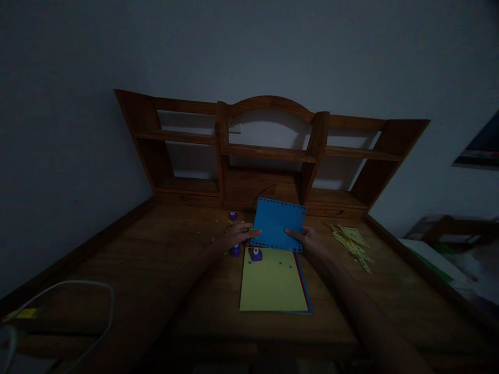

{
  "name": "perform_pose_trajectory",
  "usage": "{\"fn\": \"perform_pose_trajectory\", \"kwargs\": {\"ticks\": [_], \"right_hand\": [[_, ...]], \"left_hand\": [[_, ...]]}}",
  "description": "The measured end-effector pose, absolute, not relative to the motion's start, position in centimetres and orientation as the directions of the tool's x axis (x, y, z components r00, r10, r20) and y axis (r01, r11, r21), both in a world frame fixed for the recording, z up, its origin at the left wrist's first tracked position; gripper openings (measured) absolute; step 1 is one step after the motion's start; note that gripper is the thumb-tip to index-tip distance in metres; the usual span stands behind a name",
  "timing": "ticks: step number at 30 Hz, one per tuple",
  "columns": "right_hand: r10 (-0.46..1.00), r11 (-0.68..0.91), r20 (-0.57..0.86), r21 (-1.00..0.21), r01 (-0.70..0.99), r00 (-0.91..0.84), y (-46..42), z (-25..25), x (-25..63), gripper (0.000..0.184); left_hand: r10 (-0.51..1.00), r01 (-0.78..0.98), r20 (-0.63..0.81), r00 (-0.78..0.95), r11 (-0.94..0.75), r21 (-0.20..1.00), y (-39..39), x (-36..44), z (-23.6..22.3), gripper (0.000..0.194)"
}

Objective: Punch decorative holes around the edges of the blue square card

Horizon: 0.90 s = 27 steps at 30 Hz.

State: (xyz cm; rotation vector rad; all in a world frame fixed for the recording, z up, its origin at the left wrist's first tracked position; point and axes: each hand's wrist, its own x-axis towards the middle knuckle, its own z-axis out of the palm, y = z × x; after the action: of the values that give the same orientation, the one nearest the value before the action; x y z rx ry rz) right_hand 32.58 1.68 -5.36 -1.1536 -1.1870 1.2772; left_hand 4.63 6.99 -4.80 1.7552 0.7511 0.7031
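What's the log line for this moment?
left hand: holds blue sheet; right hand: holds same sheet; holes: along top and bottom edges; purple tool: on yellow sheet

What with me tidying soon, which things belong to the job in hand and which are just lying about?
Apparently in the job:
blue hole-edged paper sheet, held by left hand and right hand
green object at the left thumb
three purple, rounded punches
pale-yellow rectangular paper sheet

Apparently lying about:
tangled yellow perforated paper strips
thin white cable
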Motion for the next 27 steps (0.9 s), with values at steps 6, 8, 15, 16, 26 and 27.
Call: {"fn": "perform_pose_trajectory", "kwargs": {"ticks": [6, 8, 15, 16, 26, 27], "right_hand": [[0.999, -0.010, -0.006, -0.995, -0.097, -0.041, 1.9, -5.9, 32.8, 0.038], [0.999, -0.018, -0.012, -0.993, -0.113, -0.051, 1.9, -6.0, 32.8, 0.037], [0.997, -0.021, -0.013, -0.993, -0.115, -0.071, 1.8, -5.7, 32.5, 0.040], [0.997, -0.015, -0.007, -0.993, -0.117, -0.071, 1.9, -5.8, 32.5, 0.040], [1.000, 0.003, -0.002, -0.987, -0.160, 0.029, 2.4, -6.3, 33.1, 0.035], [0.999, 0.008, 0.003, -0.985, -0.173, 0.032, 2.4, -6.2, 33.1, 0.034]], "left_hand": [[0.778, 0.104, 0.120, 0.617, -0.232, 0.967, 6.9, 4.7, -5.2, 0.042], [0.785, 0.120, 0.090, 0.613, -0.205, 0.971, 7.0, 4.8, -5.4, 0.045], [0.830, 0.157, 0.074, 0.552, -0.191, 0.969, 7.2, 5.1, -5.7, 0.047], [0.828, 0.147, 0.070, 0.556, -0.181, 0.972, 7.1, 5.1, -5.7, 0.047], [0.923, 0.194, 0.284, 0.261, -0.338, 0.921, 7.0, 3.6, -2.1, 0.046], [0.930, 0.236, 0.318, 0.186, -0.356, 0.904, 6.5, 3.0, -1.4, 0.046]]}}
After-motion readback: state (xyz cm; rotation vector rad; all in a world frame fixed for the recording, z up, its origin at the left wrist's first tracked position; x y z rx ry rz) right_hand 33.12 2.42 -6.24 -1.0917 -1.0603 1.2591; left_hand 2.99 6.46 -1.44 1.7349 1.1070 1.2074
